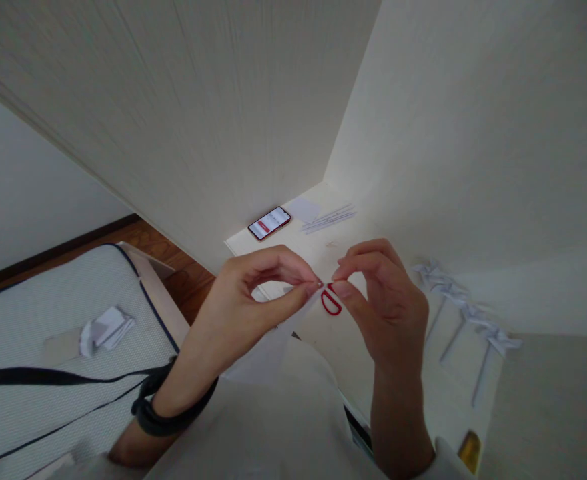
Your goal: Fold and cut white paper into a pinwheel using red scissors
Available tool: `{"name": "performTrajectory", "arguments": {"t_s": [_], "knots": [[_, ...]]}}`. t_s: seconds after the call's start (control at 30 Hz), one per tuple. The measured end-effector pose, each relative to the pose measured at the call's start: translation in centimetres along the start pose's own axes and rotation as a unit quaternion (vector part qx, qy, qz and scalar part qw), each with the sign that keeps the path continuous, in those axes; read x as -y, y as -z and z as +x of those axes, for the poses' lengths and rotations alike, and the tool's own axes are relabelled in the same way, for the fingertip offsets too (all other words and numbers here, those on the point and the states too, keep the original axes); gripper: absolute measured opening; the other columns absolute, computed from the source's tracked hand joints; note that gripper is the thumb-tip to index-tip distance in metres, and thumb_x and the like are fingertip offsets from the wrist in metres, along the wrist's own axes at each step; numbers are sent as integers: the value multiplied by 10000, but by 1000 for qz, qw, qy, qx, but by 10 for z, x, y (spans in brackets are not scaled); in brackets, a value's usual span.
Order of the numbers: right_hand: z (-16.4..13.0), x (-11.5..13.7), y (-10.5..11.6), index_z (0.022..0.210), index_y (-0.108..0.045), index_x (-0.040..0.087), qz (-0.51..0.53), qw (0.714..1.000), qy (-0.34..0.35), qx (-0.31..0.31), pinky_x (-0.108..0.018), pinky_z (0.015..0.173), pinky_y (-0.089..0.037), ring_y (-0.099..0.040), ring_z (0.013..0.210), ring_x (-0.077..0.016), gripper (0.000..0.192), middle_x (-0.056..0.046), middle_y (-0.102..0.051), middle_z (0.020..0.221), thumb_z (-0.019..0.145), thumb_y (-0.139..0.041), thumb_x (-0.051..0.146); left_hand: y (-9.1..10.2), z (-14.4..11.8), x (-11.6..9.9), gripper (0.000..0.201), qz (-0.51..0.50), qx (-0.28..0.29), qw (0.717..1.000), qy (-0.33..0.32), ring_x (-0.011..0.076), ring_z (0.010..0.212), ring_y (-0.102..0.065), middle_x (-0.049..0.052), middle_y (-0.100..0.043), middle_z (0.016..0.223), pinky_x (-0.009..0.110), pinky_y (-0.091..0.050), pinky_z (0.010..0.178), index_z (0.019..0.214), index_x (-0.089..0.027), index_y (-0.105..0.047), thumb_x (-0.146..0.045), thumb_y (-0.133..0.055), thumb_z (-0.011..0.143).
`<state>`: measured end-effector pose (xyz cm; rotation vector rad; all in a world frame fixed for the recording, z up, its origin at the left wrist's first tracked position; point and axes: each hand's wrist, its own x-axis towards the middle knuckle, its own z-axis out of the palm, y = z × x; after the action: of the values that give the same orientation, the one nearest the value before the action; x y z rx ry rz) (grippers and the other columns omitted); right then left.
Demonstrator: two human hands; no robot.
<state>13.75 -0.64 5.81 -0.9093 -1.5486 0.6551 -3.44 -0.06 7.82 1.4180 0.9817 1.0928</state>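
My left hand [253, 293], with a dark band on the wrist, pinches the corner of a white paper sheet [268, 347] that hangs down below it. My right hand [383, 300] faces it, thumb and forefinger pressed together; whatever is in that pinch is too small to make out. Only a small gap separates the two sets of fingertips. Just beneath them, a red scissors handle [331, 303] shows on the white table [343, 347]; the rest of the scissors is hidden. Small pale bits [330, 244] lie beyond the fingertips.
A phone [269, 223] lies against the wall beside a paper square [304, 209] and several thin white sticks [329, 219]. Folded paper pinwheels [466, 310] on sticks line the right side. Left, a mattress [33, 300] carries a paper pile [107, 328]. Walls enclose the table's back.
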Motion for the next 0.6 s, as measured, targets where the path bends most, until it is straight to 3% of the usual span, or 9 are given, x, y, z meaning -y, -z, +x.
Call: {"name": "performTrajectory", "arguments": {"t_s": [0.1,0.2,0.27,0.4,0.5,0.6], "knots": [[0,-24,15,851,-638,225,-93,995,-31,-24,-313,777,-494,-566,866,-147,51,-1,-555,913,868,-624,180,4,1,5,47,47,-34,998,-30,148,805,-676,24,-749,833,237,-517,772,783,-190,-717,-183,-696,826],[-11,-74,26,943,-636,194,-281,944,-166,49,-365,870,-526,-603,891,-156,85,-36,-579,1033,897,-590,249,7,3,10,50,65,-76,992,-76,162,893,-657,28,-738,904,282,-486,882,799,-210,-723,-179,-699,830],[-25,-114,28,931,-649,153,-325,915,-225,83,-405,883,-530,-623,888,-177,103,-59,-623,1011,889,-627,244,8,6,12,57,47,-90,989,-110,160,891,-643,22,-725,881,297,-472,902,789,-226,-733,-177,-719,814],[-63,-181,18,1217,-591,173,-391,849,-331,130,-436,877,-555,-639,1042,-222,323,-93,-620,1236,940,-598,337,6,12,13,49,-11,-80,988,-132,161,840,-631,28,-707,808,299,-487,858,753,-233,-755,-205,-752,793],[-84,-208,10,1237,-582,175,-408,820,-375,142,-446,889,-552,-634,1064,-230,340,-98,-609,1260,939,-599,338,5,15,13,54,-60,-58,989,-121,161,805,-635,33,-702,784,288,-503,807,729,-227,-760,-245,-773,779],[-93,-221,9,1243,-578,173,-399,812,-403,140,-451,891,-551,-632,1070,-234,348,-98,-607,1264,937,-602,337,5,18,15,75,-96,-42,988,-109,154,786,-634,25,-701,771,272,-504,766,713,-233,-761,-273,-784,772]]}}
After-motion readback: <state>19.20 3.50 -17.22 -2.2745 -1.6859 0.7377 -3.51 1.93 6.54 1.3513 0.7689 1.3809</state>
